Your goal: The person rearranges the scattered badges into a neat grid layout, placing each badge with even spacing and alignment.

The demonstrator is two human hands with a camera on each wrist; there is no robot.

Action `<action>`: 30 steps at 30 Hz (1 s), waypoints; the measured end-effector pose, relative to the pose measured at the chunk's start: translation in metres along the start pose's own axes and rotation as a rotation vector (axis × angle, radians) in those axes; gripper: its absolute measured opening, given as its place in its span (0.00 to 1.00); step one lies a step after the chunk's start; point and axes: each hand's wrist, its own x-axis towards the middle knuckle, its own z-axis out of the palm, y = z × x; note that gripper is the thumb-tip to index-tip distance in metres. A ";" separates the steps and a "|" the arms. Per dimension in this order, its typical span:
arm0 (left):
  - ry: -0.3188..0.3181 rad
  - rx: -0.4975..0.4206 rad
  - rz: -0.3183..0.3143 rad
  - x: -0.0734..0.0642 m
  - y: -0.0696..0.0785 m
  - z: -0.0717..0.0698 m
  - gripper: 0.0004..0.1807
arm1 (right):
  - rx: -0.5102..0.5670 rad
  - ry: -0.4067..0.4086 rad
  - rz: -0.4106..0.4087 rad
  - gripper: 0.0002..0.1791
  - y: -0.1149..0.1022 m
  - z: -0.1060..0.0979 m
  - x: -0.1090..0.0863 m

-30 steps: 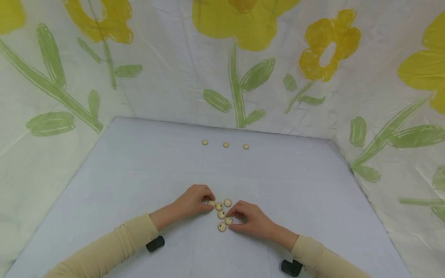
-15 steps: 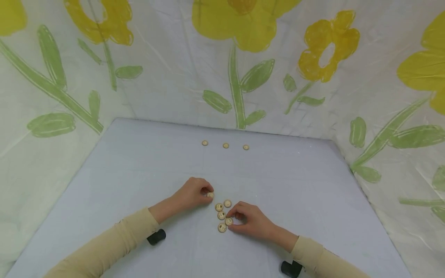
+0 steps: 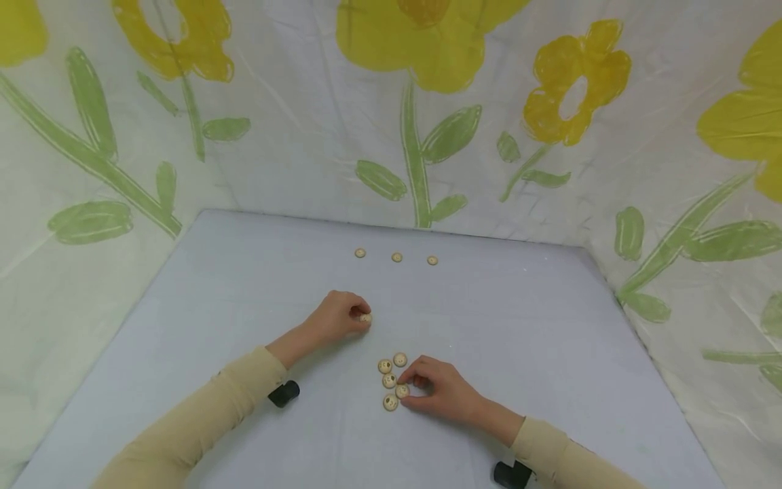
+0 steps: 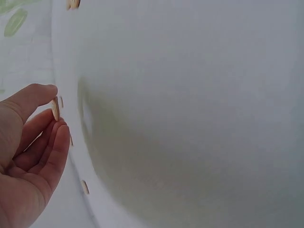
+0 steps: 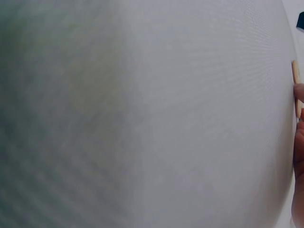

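Note:
In the head view my left hand (image 3: 334,316) is raised over the middle of the table, pinching a small round wooden disc (image 3: 366,318). The left wrist view shows that disc (image 4: 55,109) edge-on between thumb and fingertips. My right hand (image 3: 444,388) rests low on the table, thumb and fingers gripping the edges of another wooden disc (image 3: 402,391). Against it lie more discs with dark printed marks, among them a lower one (image 3: 390,403), a middle one (image 3: 389,380) and an upper one (image 3: 384,366). A paler disc (image 3: 400,359) sits at the top right of this cluster.
Along the far part of the white table (image 3: 244,272), three more discs stand in a spaced row: left (image 3: 360,252), middle (image 3: 397,257), right (image 3: 432,260). A white curtain (image 3: 293,136) with painted yellow flowers rises behind the table and at both sides.
My left hand has lifted its disc out of the cluster and carried it away toward the far row, slightly leftward. The right hand has stayed at its disc.

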 end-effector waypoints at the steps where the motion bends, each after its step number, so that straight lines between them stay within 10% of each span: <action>1: 0.004 -0.002 -0.005 0.002 -0.001 -0.001 0.09 | -0.001 -0.001 0.002 0.12 0.000 0.000 0.000; 30: 0.084 0.056 -0.150 0.054 -0.033 -0.013 0.10 | 0.011 -0.006 0.016 0.13 -0.001 0.001 0.000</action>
